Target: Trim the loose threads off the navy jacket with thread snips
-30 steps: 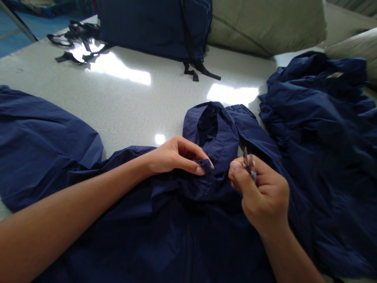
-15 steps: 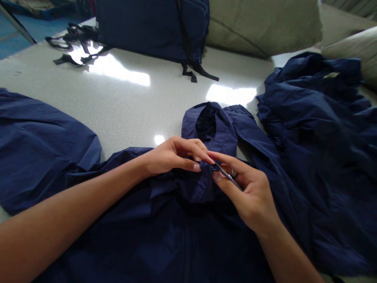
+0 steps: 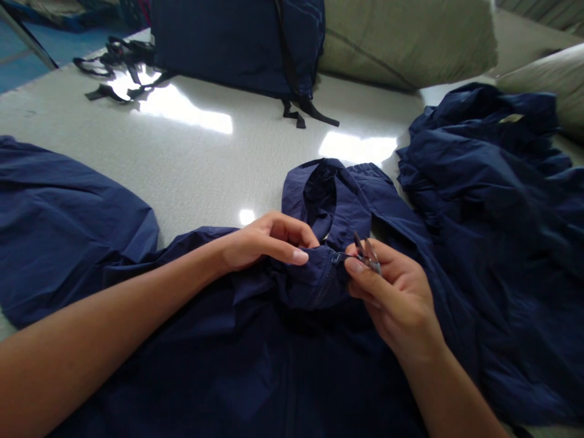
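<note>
A navy jacket [image 3: 255,347] spreads over the near part of the table, with its zipper [image 3: 325,285] showing between my hands. My left hand [image 3: 269,240] pinches the cloth beside the zipper's top end, thumb on top and fingers partly hidden behind the fold. Small metal thread snips [image 3: 367,253] sit within my right hand [image 3: 399,292], their blades pointing up and apart from the cloth. The thumb and forefinger of that hand also pinch the edge near the zipper's end. Just beyond lies a looped, open piece of the jacket [image 3: 322,188].
Another crumpled navy garment [image 3: 483,164] is heaped at the right. A dark blue fabric bundle [image 3: 228,45] with black straps stands at the back, beside large olive-beige sacks [image 3: 406,39]. Tangled black straps [image 3: 123,64] lie on the pale table [image 3: 219,152] at far left.
My right hand has shifted slightly right and turned, and the snips' blades have swung up away from the cloth. The zipper now shows more plainly. My left hand stays nearly in place.
</note>
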### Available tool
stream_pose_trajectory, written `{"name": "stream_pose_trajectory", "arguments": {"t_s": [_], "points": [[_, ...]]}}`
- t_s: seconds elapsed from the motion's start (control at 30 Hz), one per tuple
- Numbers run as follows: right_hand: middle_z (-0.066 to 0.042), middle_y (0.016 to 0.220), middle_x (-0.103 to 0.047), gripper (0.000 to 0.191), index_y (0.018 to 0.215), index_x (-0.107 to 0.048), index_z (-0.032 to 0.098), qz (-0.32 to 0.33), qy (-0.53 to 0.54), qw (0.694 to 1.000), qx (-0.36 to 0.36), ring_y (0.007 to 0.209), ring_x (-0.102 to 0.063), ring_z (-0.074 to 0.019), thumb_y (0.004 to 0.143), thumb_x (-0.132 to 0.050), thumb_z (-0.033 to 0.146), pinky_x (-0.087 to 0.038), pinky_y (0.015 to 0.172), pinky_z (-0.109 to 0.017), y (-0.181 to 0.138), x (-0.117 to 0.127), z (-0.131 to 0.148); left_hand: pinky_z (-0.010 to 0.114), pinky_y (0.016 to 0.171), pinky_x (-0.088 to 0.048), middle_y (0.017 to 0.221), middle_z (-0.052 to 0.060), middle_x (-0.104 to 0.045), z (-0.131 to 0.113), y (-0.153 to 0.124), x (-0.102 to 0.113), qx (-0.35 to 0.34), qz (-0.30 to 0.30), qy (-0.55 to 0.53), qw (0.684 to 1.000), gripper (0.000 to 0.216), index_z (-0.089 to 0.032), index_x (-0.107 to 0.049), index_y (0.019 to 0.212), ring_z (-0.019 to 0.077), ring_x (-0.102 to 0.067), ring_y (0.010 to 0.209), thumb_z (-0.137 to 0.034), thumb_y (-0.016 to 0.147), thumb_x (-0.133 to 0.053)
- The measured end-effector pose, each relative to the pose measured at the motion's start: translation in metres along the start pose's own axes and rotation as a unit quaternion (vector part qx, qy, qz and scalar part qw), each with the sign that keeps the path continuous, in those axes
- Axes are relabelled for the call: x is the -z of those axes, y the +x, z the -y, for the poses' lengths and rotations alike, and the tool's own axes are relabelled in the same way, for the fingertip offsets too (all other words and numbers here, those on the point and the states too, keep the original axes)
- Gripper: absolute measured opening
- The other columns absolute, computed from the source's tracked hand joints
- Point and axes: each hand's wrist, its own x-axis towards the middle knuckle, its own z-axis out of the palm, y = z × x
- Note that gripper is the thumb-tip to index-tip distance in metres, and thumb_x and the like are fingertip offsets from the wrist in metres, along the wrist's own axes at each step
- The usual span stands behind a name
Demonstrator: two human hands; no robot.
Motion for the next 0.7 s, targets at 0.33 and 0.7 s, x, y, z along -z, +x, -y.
{"name": "stream_pose_trajectory", "arguments": {"t_s": [0.33,0.7], "points": [[0.007,0.059,-0.041,0.026,0.083,-0.069,0.018,0.016,0.052,0.998,-0.013,0.047,-0.026,-0.0044,0.087,-0.081,0.041,-0.016,0.043,-0.021,-0.0003,-0.0002,-0.0020,0.021,0.062,-0.054,0.069,0.003,-0.073,-0.0011,-0.0029,0.0062,0.035,0.057,-0.001,0.998,0.015,-0.013,-0.080,0.077,0.0113,-0.064,0.060,-0.020,0.068,-0.090],[0.006,0.059,-0.047,0.025,0.084,-0.071,0.020,-0.012,0.000,1.000,0.023,0.049,-0.035,-0.0053,0.088,-0.081,0.043,-0.025,0.045,-0.019,-0.0014,-0.0004,-0.0049,0.017,0.061,-0.054,0.069,0.001,-0.072,-0.0005,-0.0012,0.0035,0.042,0.069,-0.019,0.997,0.016,-0.012,-0.078,0.079,0.0090,-0.065,0.060,-0.019,0.069,-0.090]]}}
